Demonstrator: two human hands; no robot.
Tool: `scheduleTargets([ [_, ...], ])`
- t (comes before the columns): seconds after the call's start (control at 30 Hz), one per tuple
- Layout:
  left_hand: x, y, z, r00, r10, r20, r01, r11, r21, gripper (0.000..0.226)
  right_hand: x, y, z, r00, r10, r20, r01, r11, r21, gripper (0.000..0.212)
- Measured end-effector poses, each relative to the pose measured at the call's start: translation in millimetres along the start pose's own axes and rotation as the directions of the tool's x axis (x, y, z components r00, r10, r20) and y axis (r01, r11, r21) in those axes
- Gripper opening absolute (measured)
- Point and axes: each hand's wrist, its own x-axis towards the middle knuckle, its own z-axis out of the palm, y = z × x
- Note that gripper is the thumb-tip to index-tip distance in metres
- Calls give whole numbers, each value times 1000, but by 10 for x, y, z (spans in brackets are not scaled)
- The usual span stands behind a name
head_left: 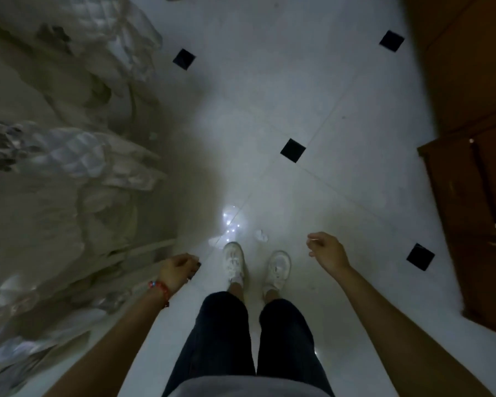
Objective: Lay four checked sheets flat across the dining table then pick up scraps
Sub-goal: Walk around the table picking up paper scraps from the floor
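Head view, looking straight down, dim and blurred. Left hand (179, 269) hangs with fingers loosely curled, holding nothing; red bracelet (158, 288) at the wrist. Right hand (325, 249) likewise loosely curled and empty. 1 small white scrap (261, 235) lies on the white tiled floor (341, 167) just ahead of 2 white shoes (278, 269). Draped pale furniture (69, 156), possibly chairs, crowds the left. Brown wooden cabinet (476, 196) stands right. No checked sheets in view.

Glossy white tiled floor (312, 90) with black diamond insets (292, 150); brown wooden cabinet (470, 179) right; dim light, blurred left.
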Motion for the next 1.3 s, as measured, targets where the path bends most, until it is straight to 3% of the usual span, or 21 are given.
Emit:
scheduleTargets([
  [0.23,1359,-165,352,992,-106,64,105,994,12,28,1093,476,678,996,86,16,-85,994,-66,26],
  [0.47,2615,-713,785,988,-142,64,146,986,-76,18,2285,1108,1533,985,92,149,-46,957,-287,34],
  [0.6,3285,-1242,1002,972,-223,80,228,971,-64,24,3057,1412,2011,977,85,195,2,912,-409,38],
  [0.8,4042,-1808,1222,978,-195,69,198,979,-45,26,3799,1805,2606,937,-62,344,266,766,-585,49],
  [0.97,4415,-2094,1360,981,-184,58,185,983,-15,26,4133,2204,2930,906,-54,420,392,485,-782,58],
  [1.07,4520,-2205,1434,981,-186,47,187,982,-18,21,4221,2389,3107,900,-155,407,435,374,-819,52],
  [1.13,4544,-2248,1480,980,-194,51,196,980,-27,17,4238,2464,3197,896,-234,377,442,386,-810,43],
  [1.2,4537,-2265,1513,980,-195,45,196,980,-17,19,4245,2477,3242,919,-203,337,393,441,-806,34],
  [1.3,4453,-2244,1527,981,-193,38,193,981,0,23,4198,2413,3228,953,-171,249,299,658,-691,22],
])
